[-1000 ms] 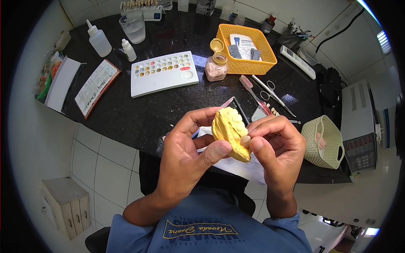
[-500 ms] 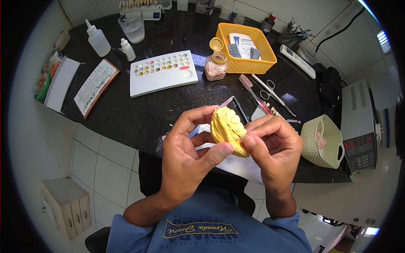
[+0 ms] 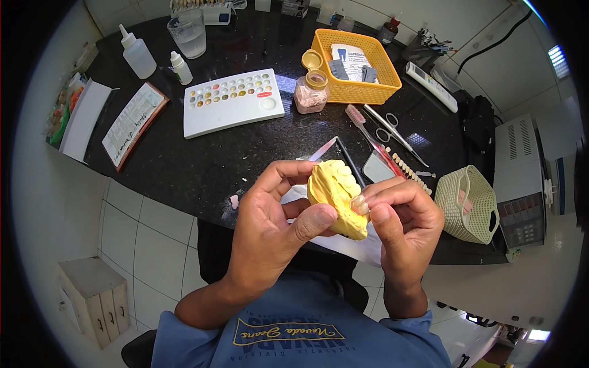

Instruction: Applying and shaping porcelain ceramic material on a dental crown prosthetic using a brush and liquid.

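Observation:
A yellow dental cast (image 3: pixel 331 193) with a row of moulded teeth is gripped by my left hand (image 3: pixel 261 224), thumb on the near side and fingers round the far side. My right hand (image 3: pixel 405 214) pinches a small tooth-coloured dental crown (image 3: pixel 360 206) between thumb and fingertips. The crown is right against the cast's right side; whether it touches is hard to tell. Below the hands lies a white sheet (image 3: pixel 362 245), partly hidden. Just beyond are a mirror-like tablet (image 3: pixel 375 167) and a dark-handled tool (image 3: pixel 351 161).
On the black counter (image 3: pixel 184 159) stand a white palette (image 3: pixel 233 116), a jar of pink powder (image 3: pixel 311 93), a yellow basket (image 3: pixel 362 95) and a pale woven basket (image 3: pixel 463 218). A pink-bristled brush (image 3: pixel 356 115), scissors (image 3: pixel 392 129) and a tooth shade strip (image 3: pixel 402 165) lie at right.
My right fingers have drawn slightly to the right, and the crown in them now shows beside the cast. The cast has turned a little in my left hand.

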### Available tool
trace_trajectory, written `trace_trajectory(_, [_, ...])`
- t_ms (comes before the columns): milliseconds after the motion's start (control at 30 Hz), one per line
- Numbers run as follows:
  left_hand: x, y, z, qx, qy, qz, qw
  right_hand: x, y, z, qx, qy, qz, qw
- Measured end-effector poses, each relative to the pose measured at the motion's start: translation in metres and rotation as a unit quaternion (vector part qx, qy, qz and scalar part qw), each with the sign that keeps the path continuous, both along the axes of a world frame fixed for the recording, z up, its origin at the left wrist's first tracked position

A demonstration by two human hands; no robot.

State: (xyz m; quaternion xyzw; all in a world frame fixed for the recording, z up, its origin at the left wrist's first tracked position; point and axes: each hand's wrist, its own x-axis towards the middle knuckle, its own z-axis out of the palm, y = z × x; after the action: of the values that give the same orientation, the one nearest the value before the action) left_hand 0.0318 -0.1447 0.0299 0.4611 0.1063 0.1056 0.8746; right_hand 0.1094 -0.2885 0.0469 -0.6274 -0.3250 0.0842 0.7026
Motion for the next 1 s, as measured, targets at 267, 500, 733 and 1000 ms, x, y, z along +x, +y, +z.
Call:
trace_trajectory(267, [0.000, 0.002, -0.002, -0.042, -0.013, 0.002, 0.999, 0.000, 0.001, 0.002, -0.011, 0.026, 0.006, 1.000])
trace_trajectory(500, [0.000, 0.002, -0.006, -0.033, -0.016, 0.011, 0.999, 0.000, 0.002, 0.001, -0.019, 0.035, 0.006, 0.999])
trace_trajectory(733, [-0.001, 0.003, -0.017, 0.053, -0.055, 0.007, 0.997, 0.002, 0.002, -0.003, -0.023, 0.026, 0.026, 0.999])
trace_trajectory(1000, [-0.002, -0.003, -0.015, -0.173, -0.080, -0.059, 0.980, -0.004, -0.007, -0.019, -0.054, -0.162, -0.050, 0.984])
